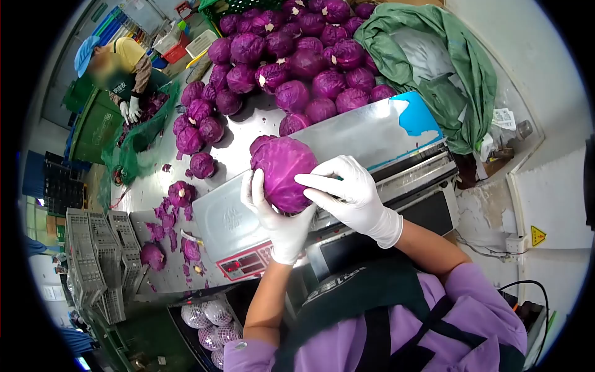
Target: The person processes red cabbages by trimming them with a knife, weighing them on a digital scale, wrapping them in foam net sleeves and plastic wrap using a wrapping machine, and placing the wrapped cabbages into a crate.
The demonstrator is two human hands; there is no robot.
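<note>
A purple cabbage point(286, 170) is at the centre, held over a metal weighing scale point(224, 217). The gloved left hand point(273, 218) cups it from 7 o'clock. The gloved right hand point(352, 193) has its fingers drawn narrow at the cabbage's 3 o'clock side; whether they pinch a leaf, I cannot tell. The head looks heavy, stiff and rather slippery, its outer leaves likely to tear; a broad palm underneath should hold best.

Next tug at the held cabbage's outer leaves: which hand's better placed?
Right hand, probably: its fingers are at the side of the cabbage, while the left hand cups its near side, apparently supporting it.
</note>
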